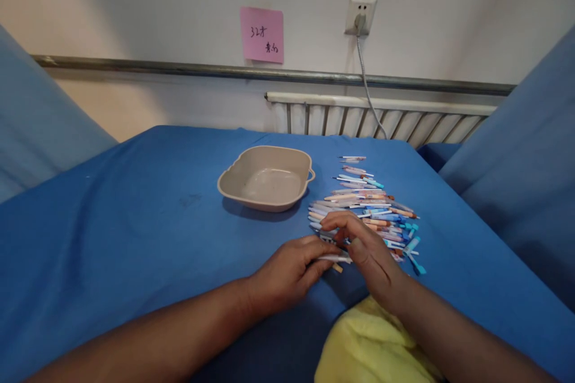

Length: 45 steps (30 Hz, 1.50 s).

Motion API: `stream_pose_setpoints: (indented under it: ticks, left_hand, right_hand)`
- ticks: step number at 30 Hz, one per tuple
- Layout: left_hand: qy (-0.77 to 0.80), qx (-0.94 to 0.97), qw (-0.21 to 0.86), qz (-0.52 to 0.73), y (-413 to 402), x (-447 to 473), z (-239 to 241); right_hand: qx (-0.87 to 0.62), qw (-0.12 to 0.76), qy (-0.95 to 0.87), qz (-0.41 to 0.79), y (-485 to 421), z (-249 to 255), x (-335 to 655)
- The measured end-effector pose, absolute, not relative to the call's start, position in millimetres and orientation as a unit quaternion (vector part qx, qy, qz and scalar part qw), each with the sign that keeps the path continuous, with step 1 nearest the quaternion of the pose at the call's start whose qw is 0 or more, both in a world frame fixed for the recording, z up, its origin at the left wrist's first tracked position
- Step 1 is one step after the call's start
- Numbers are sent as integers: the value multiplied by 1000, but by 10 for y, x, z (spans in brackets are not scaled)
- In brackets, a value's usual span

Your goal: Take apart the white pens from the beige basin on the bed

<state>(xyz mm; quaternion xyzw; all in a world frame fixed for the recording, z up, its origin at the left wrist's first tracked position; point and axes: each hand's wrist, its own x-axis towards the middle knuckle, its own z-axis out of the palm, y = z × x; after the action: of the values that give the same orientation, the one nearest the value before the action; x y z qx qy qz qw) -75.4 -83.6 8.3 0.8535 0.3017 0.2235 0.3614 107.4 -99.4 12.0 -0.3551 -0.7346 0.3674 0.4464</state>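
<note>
Close to the table's front, my left hand is closed around a slim white pen that points to the right. Beside the pen's right end hovers my right hand, its fingers curved and apart, with no held thing visible in it. Under and behind my hands lies a spread of many pens and pen parts, in white, pale pink, orange, blue and teal. My right fingers hide part of this pile. A small tan piece shows just below the white pen.
A beige plastic basin stands left of the pens on the blue cloth. Yellow fabric bulges at the front edge. Behind the table are a white radiator, a metal rail and a plugged-in cable. Blue curtains hang at both sides.
</note>
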Motion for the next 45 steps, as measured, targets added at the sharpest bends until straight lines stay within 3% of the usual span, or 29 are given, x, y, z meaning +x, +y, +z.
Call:
stream_pose_setpoints:
  ticks: [14, 20, 22, 28, 32, 36, 41, 45]
  left_hand:
    - [316, 817, 451, 172, -866, -654, 86]
    - [428, 662, 542, 292, -671, -800, 156]
    - [461, 605, 559, 329, -611, -873, 175]
    - [467, 556, 587, 358, -589, -917, 160]
    - [468, 552, 593, 353, -609, -883, 125]
    - [451, 526, 626, 357, -604, -891, 77]
    - [412, 377, 750, 355, -583, -921, 45]
    - [412, 333, 773, 349, -568, -946, 51]
  right_hand:
    - [-301, 463, -686, 474, -981, 79, 1002]
    - [-423, 512, -598, 449, -836, 198, 1235]
    - [-461, 468, -629, 416, -789, 177, 1279]
    - [-470, 214, -828, 217, -899, 89, 1099]
    - [-463, 112, -869, 135, -962, 101, 994]
    - [-461, 78, -875, 127, -966, 113, 964]
    - [-475, 92, -859, 166, -987, 117, 1009]
    - [-447, 98, -864, 209, -977, 132, 1166]
